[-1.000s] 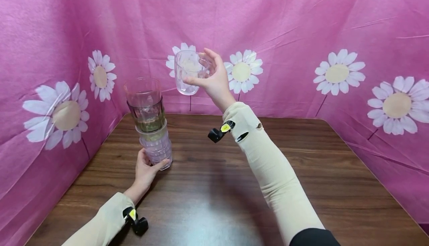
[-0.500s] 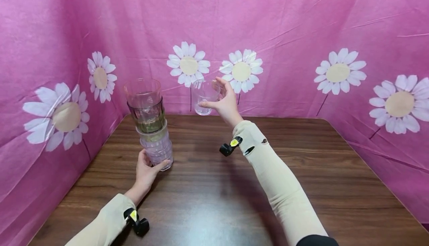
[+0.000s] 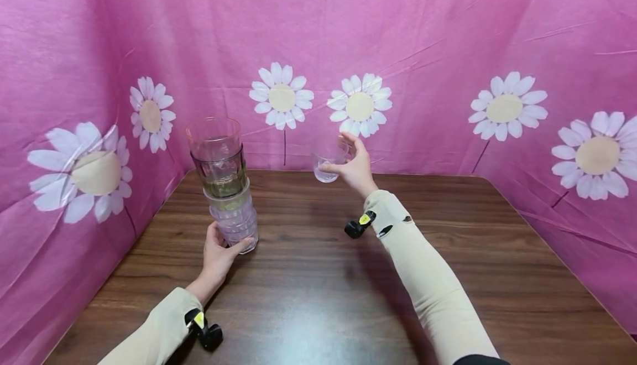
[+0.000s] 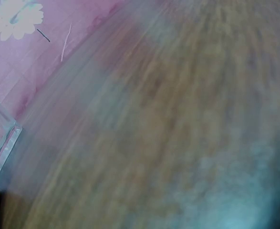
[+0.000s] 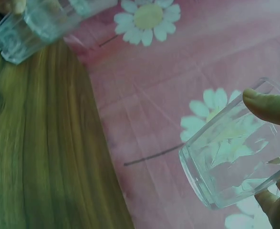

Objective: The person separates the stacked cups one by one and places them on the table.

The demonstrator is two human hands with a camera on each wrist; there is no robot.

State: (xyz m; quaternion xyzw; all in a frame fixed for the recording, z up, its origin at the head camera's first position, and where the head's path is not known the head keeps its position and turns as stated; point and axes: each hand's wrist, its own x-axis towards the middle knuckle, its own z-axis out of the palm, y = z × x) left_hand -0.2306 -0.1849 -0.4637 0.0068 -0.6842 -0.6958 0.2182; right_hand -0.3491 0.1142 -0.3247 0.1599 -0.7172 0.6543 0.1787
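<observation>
On the left of the table (image 3: 298,276) stands a tall stack of nested clear tumblers (image 3: 234,222). A pinkish tumbler (image 3: 213,139) tops it, with a smoky dark-rimmed tumbler (image 3: 219,176) just below. My left hand (image 3: 217,254) grips the stack near its base, thumb in front. In the left wrist view only a corner of the bottom tumbler (image 4: 6,148) shows. My right hand (image 3: 355,167) holds a clear tumbler (image 3: 325,176) upright near the table's far edge, apart from the stack. In the right wrist view thumb and fingers span this tumbler (image 5: 225,157).
A pink cloth (image 3: 418,27) printed with white daisies hangs behind the table and along both sides. Dark wood tabletop extends to the right of the stack and in front of it.
My right hand has moved right and down with the clear tumbler, away from the stack. My left hand and the stack have stayed in place.
</observation>
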